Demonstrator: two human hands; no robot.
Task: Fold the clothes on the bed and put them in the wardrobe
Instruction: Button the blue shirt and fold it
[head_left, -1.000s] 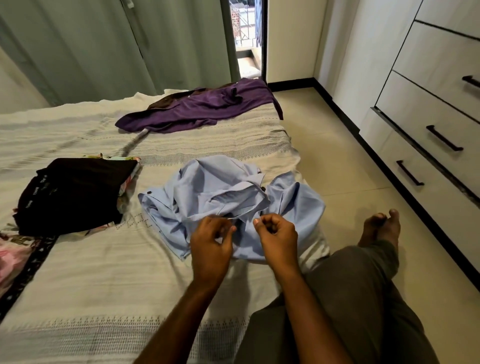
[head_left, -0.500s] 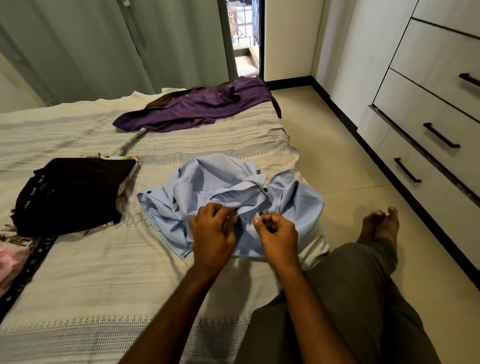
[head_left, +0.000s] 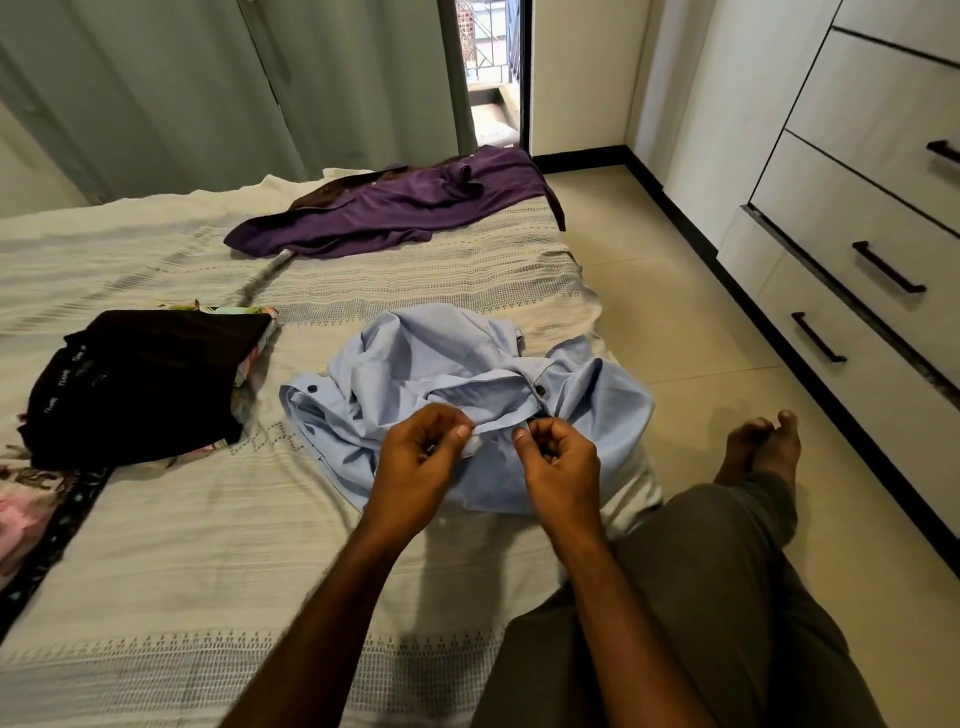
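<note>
A crumpled light blue shirt (head_left: 447, 374) with dark buttons lies near the right edge of the bed (head_left: 182, 545). My left hand (head_left: 421, 462) pinches a strip of the shirt's front edge between thumb and fingers. My right hand (head_left: 558, 462) pinches the same strip a little to the right, fingers curled. A purple shirt (head_left: 395, 208) lies spread at the far end of the bed. A folded black garment (head_left: 140, 374) sits on a floral cloth at the left.
A white wardrobe with drawers and black handles (head_left: 883, 265) stands along the right wall. Tiled floor (head_left: 675, 312) runs between bed and wardrobe. My leg in grey trousers (head_left: 717, 597) hangs off the bed's edge. Green curtains (head_left: 208, 88) hang behind the bed.
Both hands stayed on the blue shirt's front edge, working the strip between the fingers; the fabric near the collar shifted slightly. The camera tilted a little.
</note>
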